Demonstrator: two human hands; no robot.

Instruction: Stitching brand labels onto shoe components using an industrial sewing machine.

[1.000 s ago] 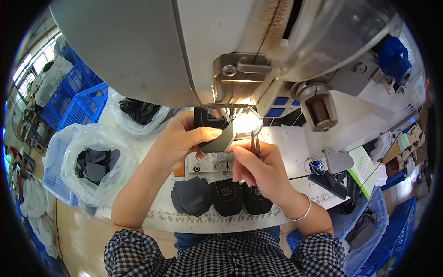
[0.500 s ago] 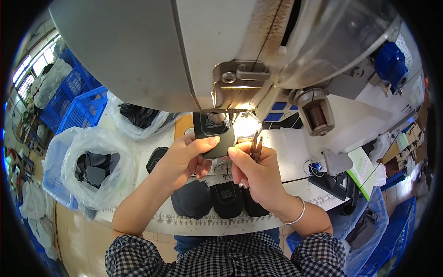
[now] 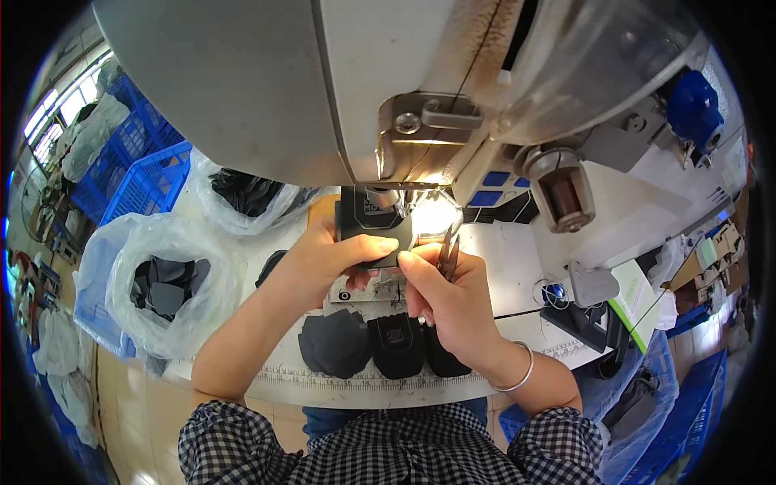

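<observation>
A dark grey fabric piece (image 3: 394, 236) lies at the lit needle area of the sewing machine (image 3: 234, 89), joined to or overlapping a black patch with pale lettering (image 3: 373, 204); which, I cannot tell. My left hand (image 3: 343, 257) grips it from the left, thumb on top and fingers underneath. At its near right corner, my right hand (image 3: 453, 303) pinches the edge between thumb and forefinger. The same hand holds thread snips (image 3: 448, 257) against its fingers, blades pointing away from me. The presser foot is partly hidden by glare.
Grey pieces (image 3: 335, 346) and black lettered patches (image 3: 396, 347) lie along the ruler strip near the table's front edge. Plastic-lined containers of dark pieces (image 3: 168, 287) stand at left. A thread spool (image 3: 563, 198) sits right of the needle; blue crates (image 3: 145, 190) stack far left.
The fabric piece has turned slightly and sits straighter under the machine. My left thumb has moved a little right and up across it. My right hand keeps its pinch and the snips.
</observation>
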